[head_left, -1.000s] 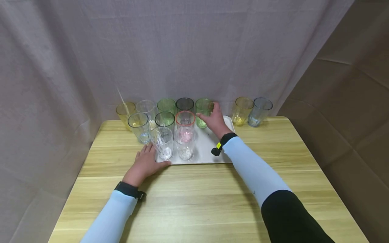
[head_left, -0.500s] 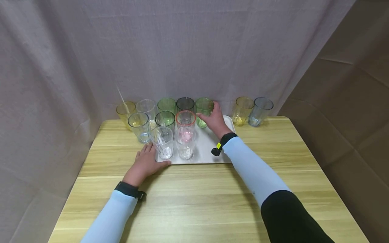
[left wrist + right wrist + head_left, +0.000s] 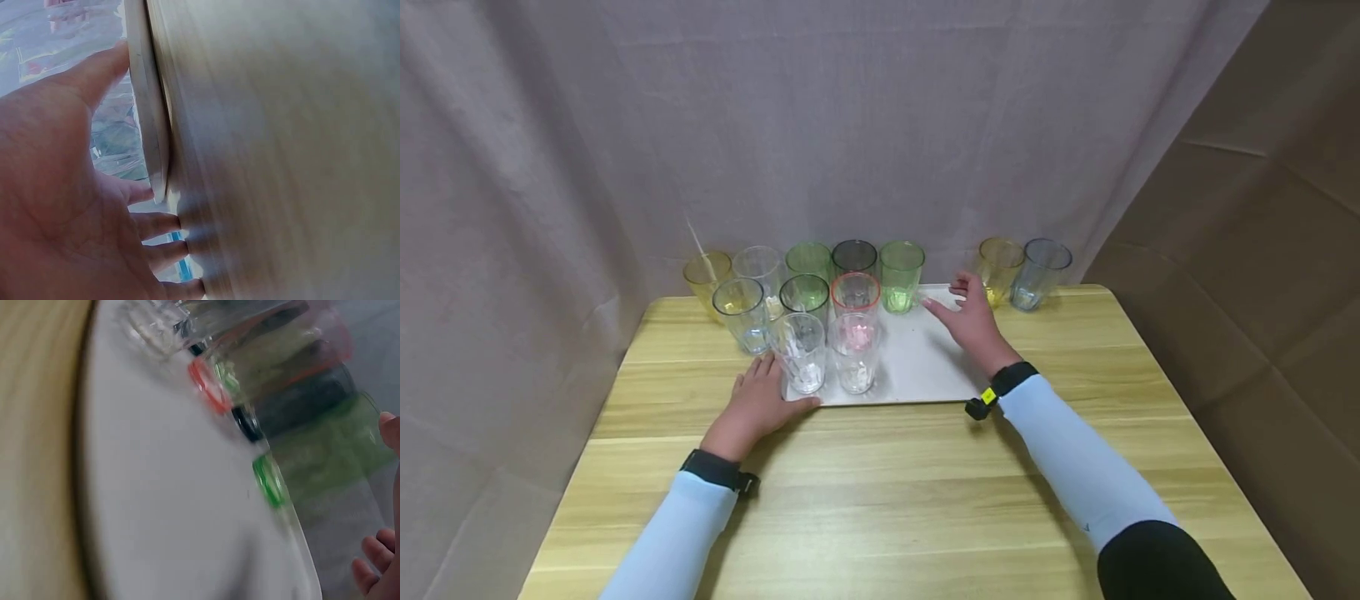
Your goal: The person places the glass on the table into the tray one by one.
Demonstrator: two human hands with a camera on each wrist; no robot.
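Note:
A white tray (image 3: 917, 367) on the table carries several glasses in rows. My left hand (image 3: 760, 400) rests at its near left corner; the thumb touches the front edge and the spread fingers reach along the left side. In the left wrist view the fingertips meet the rim (image 3: 147, 106) and the tabletop. Above the tray's right part is my right hand (image 3: 973, 325), fingers parted and holding nothing. A green glass (image 3: 901, 279) stands at the back of the tray, just left of its thumb and apart from it. Beside it are a dark glass (image 3: 854, 254) and a pink, red-rimmed glass (image 3: 856, 329).
Right of the tray stand a yellow glass (image 3: 1006, 254), partly behind my right hand, and a blue-grey glass (image 3: 1041, 271). Off the tray's left side are a yellow glass (image 3: 703, 279) with a thin stick and a pale blue glass (image 3: 741, 312). A curtain (image 3: 880, 125) hangs behind.
My right hand has let go of the green glass and moved right and slightly toward me. The green glass stays upright on the tray. My left hand has kept its place.

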